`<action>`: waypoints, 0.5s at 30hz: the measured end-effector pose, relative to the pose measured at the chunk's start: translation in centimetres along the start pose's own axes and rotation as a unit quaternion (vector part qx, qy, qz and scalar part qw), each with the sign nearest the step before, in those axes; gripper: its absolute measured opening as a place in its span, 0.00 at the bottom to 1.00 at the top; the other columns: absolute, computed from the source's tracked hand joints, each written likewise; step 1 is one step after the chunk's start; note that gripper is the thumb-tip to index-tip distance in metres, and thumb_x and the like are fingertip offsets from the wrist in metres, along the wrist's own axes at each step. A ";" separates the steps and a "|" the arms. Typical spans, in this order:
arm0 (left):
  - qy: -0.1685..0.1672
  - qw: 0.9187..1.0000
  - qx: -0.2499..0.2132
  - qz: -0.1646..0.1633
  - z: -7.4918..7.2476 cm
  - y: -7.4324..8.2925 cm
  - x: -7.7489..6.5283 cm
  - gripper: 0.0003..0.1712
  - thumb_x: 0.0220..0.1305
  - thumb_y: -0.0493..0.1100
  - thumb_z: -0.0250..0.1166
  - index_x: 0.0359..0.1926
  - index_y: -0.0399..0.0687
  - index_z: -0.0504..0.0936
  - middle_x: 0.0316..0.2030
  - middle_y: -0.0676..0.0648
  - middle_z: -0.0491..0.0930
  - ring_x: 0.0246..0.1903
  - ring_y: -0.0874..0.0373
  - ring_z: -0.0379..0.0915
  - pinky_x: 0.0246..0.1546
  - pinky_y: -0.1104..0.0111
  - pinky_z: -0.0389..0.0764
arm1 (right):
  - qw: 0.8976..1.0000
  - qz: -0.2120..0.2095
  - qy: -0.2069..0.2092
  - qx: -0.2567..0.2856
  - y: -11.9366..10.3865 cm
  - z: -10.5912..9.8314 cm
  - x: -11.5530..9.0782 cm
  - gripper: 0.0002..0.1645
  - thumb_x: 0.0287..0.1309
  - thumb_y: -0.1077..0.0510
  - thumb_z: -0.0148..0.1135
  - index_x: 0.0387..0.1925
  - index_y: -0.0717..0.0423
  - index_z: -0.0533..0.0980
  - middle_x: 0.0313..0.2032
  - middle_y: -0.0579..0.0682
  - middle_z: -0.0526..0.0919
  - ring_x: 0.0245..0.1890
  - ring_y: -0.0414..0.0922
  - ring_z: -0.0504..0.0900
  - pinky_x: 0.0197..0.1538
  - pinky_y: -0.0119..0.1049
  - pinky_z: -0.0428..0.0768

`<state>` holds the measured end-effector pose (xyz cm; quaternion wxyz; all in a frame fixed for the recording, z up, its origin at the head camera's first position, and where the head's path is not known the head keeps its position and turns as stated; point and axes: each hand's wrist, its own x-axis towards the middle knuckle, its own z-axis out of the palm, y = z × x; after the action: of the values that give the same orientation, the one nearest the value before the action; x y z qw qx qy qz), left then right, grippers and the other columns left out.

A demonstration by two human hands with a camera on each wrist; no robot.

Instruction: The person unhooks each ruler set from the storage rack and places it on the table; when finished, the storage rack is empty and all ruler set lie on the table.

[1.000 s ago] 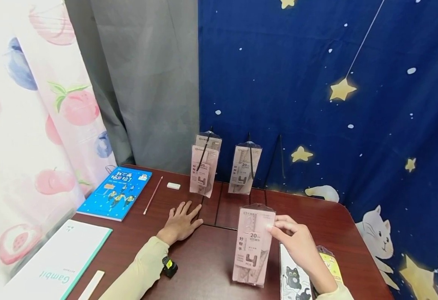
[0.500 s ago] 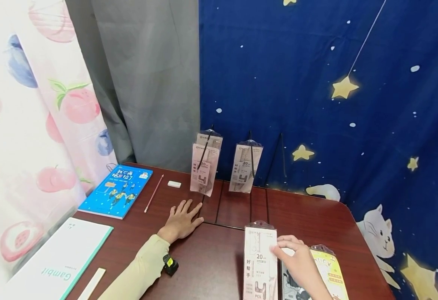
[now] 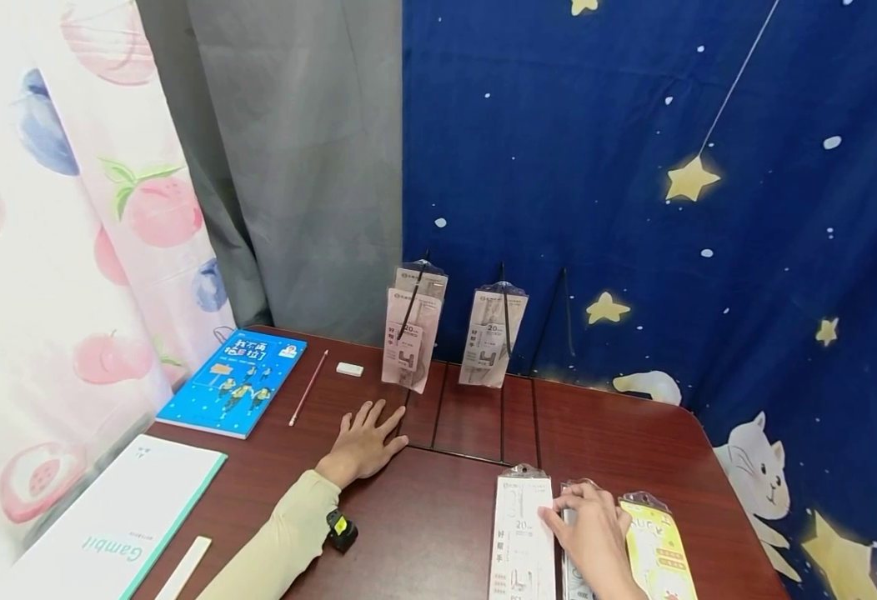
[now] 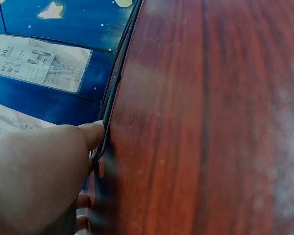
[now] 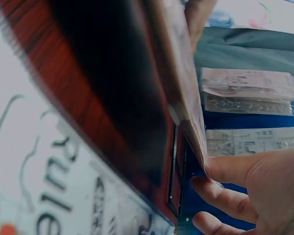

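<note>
My right hand (image 3: 592,533) pinches the upper right edge of a pale pink ruler set (image 3: 513,567) in a clear sleeve, at the table's front. In the right wrist view the ruler set (image 5: 179,73) is edge-on between thumb and fingers. My left hand (image 3: 363,446) is spread with its fingers at the base of a black wire display rack (image 3: 502,425). In the left wrist view its thumb lies against the rack's wire (image 4: 115,88). A pink ruler set (image 3: 411,354) hangs with another behind it on the left hook, and one more ruler set (image 3: 491,337) on the middle hook.
The right hook (image 3: 568,317) is bare. A yellow package (image 3: 659,546) and a partly hidden cat-print package (image 3: 575,579) lie beside my right hand. To the left are a blue book (image 3: 232,383), a white notebook (image 3: 123,517), a pencil (image 3: 308,387), an eraser (image 3: 349,369) and a pale strip (image 3: 183,571).
My right hand has brought the ruler set down and slightly right, toward the table's front, beside the other packages. The left hand has stayed in place.
</note>
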<state>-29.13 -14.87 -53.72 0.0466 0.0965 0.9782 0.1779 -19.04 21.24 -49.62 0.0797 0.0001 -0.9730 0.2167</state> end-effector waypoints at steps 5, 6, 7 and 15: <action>-0.006 1.000 0.005 -0.003 0.0 0.0 0.1 0.35 0.81 0.61 0.49 0.81 0.57 0.59 0.81 0.36 0.53 0.81 0.36 0.44 0.76 0.35 0.48 | 0.999 -0.014 0.011 -0.032 0.4 0.6 -0.2 0.09 0.52 0.47 0.79 0.23 0.42 0.86 0.48 0.52 0.85 0.59 0.62 0.75 0.52 0.64 0.59; -0.004 1.000 0.003 -0.003 0.2 -0.1 0.1 0.35 0.80 0.61 0.49 0.81 0.57 0.59 0.81 0.36 0.53 0.81 0.35 0.43 0.76 0.34 0.48 | 0.999 -0.017 0.014 -0.037 0.5 0.7 -0.2 0.09 0.51 0.47 0.80 0.23 0.42 0.86 0.48 0.51 0.85 0.60 0.62 0.75 0.53 0.64 0.59; -0.003 1.000 -0.001 -0.003 0.3 -0.2 0.2 0.36 0.80 0.61 0.49 0.82 0.58 0.59 0.81 0.36 0.53 0.81 0.35 0.43 0.76 0.34 0.48 | 0.999 -0.020 0.016 -0.042 0.6 0.8 -0.3 0.09 0.52 0.47 0.80 0.23 0.42 0.86 0.48 0.51 0.85 0.60 0.62 0.74 0.53 0.63 0.59; 0.000 1.000 -0.010 0.000 0.2 -0.1 0.0 0.36 0.80 0.61 0.49 0.82 0.57 0.59 0.81 0.36 0.53 0.81 0.35 0.42 0.76 0.34 0.46 | 0.997 -0.028 0.026 -0.068 0.7 1.2 -0.5 0.10 0.52 0.46 0.79 0.23 0.44 0.87 0.47 0.50 0.83 0.61 0.62 0.73 0.55 0.64 0.59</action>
<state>-29.16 -14.92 -53.92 0.0479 0.0963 0.9764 0.1873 -18.80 21.31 -51.08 0.1110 0.0160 -0.9826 0.1481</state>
